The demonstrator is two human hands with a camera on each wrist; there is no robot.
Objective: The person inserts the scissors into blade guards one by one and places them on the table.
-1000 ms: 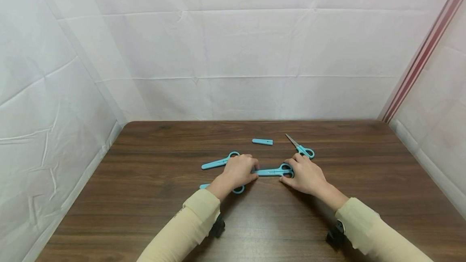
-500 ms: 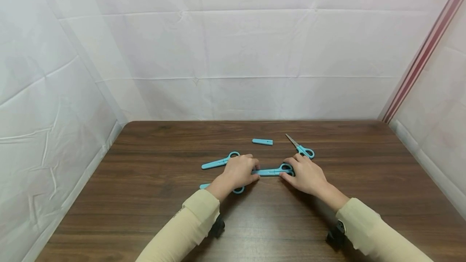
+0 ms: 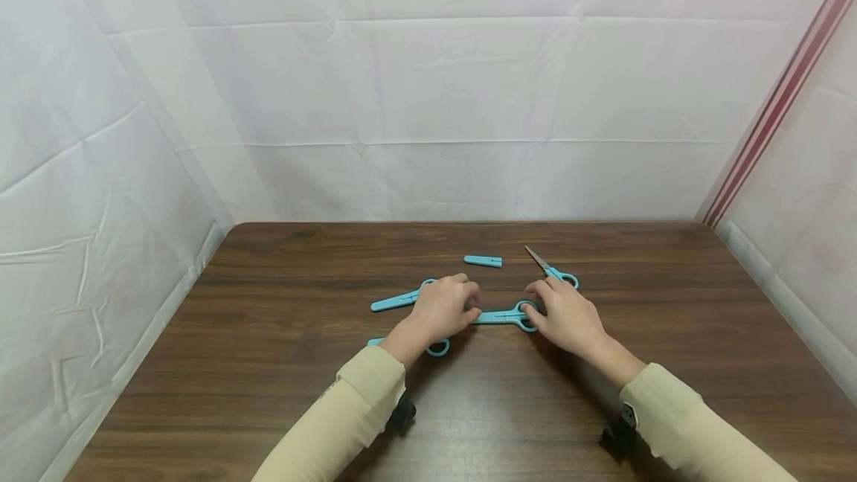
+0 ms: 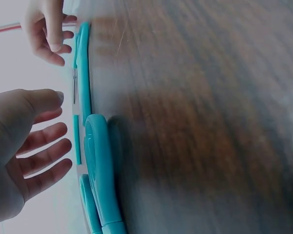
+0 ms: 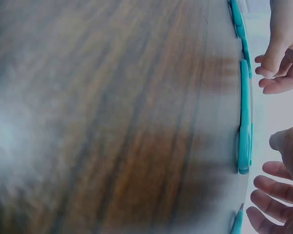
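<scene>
While both arms reach in from the bottom of the head view, the left hand [image 3: 442, 309] and the right hand [image 3: 565, 315] sit at either end of the capped scissors [image 3: 504, 315], which lie flat on the bench [image 3: 281, 363] just below the frame's centre, tip toward the left hand, handle rings toward the right; the left wrist view shows the left hand [image 4: 27, 146] released, fingers straight and spread, above the bench surface and not closed on anything; the right wrist view shows the right hand [image 5: 281, 190] likewise relaxed, fingers loosely extended just beside the handle end of the capped scissors [image 5: 244, 126], contact not clear; whether fingertips touch the capped scissors in the head view, cannot tell.

A second capped pair [image 3: 395, 300] lies to the left of the left hand, partly under it; a third pair [image 3: 437, 348] shows only a handle ring and a bit of tip from beneath the left wrist; the bare-bladed scissors [image 3: 552, 271] lie above the right hand, blade pointing to the upper left; a loose cap [image 3: 483, 261] lies above centre, apart from all pairs; white sheeting [image 3: 428, 95] fills the upper frame.
</scene>
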